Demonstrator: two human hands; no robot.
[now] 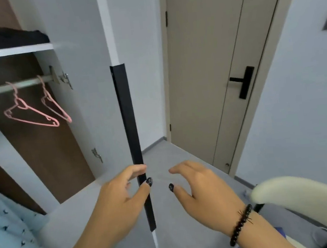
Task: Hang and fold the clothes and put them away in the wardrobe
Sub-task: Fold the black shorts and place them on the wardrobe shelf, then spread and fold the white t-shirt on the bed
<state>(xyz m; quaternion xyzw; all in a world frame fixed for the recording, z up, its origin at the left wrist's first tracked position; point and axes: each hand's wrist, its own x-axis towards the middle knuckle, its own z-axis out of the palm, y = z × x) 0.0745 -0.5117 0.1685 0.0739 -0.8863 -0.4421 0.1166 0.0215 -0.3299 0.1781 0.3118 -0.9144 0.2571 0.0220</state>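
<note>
At the edge of the wardrobe door (pixel 109 48), the left hand (pixel 118 202) pinches the long black handle strip (pixel 127 117) between thumb and fingers, low on its length. The right hand (pixel 198 187) hovers just beside it, fingers spread and loosely curved, holding nothing; a beaded bracelet (pixel 241 225) sits on that wrist.

Judgement: the door is being swung, and a grip this low gives less control than one at mid-height. The pinch should firm up and the pull run square to the hinges (pixel 97 155), visible on the inner side panel.

Inside, two pink hangers (pixel 34 110) hang bare on the rail (pixel 11 86), close together. Dark folded clothes (pixel 6 37) already lie on the shelf (pixel 9 52) above. Light blue patterned fabric (pixel 12 233) lies at lower left; whether it is a garment awaiting hanging or bedding cannot be told.

A cream chair back (pixel 301 195) stands near the right wrist and could catch the arm. Beyond stands a closed room door (pixel 212 57).
</note>
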